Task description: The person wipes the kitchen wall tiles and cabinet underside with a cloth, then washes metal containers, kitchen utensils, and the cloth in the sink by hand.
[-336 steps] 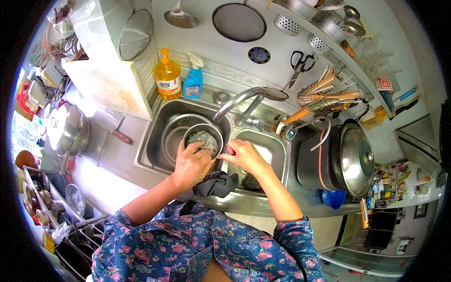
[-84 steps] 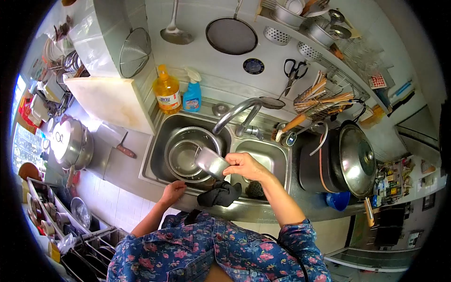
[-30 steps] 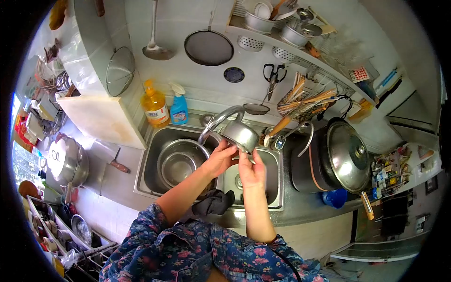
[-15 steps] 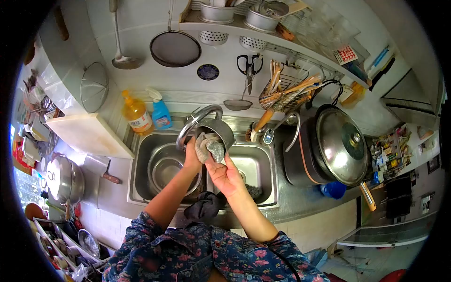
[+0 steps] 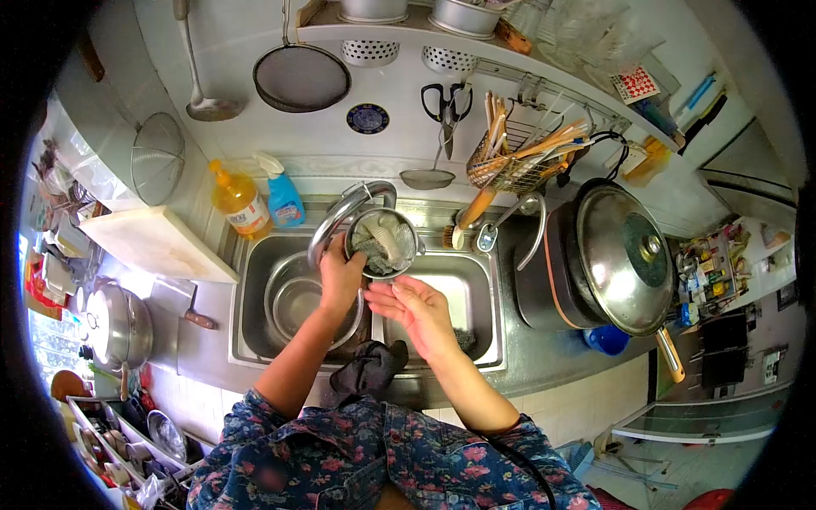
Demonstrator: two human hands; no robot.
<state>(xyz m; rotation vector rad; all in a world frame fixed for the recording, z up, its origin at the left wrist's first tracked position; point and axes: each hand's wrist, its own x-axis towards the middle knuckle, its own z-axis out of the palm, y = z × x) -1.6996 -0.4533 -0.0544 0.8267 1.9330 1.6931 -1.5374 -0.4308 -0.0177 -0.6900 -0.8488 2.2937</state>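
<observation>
Above the sink divider, a small round metal pot (image 5: 414, 262) is tilted so its mouth faces me. A crumpled greyish cloth (image 5: 378, 238) lies inside it. My left hand (image 5: 340, 285) is closed on the pot's lower left edge, a digit reaching over the rim by the cloth. Just below the pot, my right hand (image 5: 418, 313) is open, palm turned up, fingers stretched toward the left and holding nothing. The curved faucet (image 5: 327, 225) arches right beside the pot's left side. A dark cloth (image 5: 370, 367) hangs over the sink's front edge.
A metal basin (image 5: 280, 319) sits in the left sink bowl; a scouring pad (image 5: 464, 339) lies in the right one. Orange soap (image 5: 240, 204) and blue spray (image 5: 286, 202) bottles stand behind. A large lidded pot (image 5: 620, 263) is at right, a cleaver (image 5: 197, 310) at left.
The cloth, earlier bunched over both hands at the pot's mouth, now sits inside the pot. My right hand has moved off it and opened. The pot's mouth has turned toward me.
</observation>
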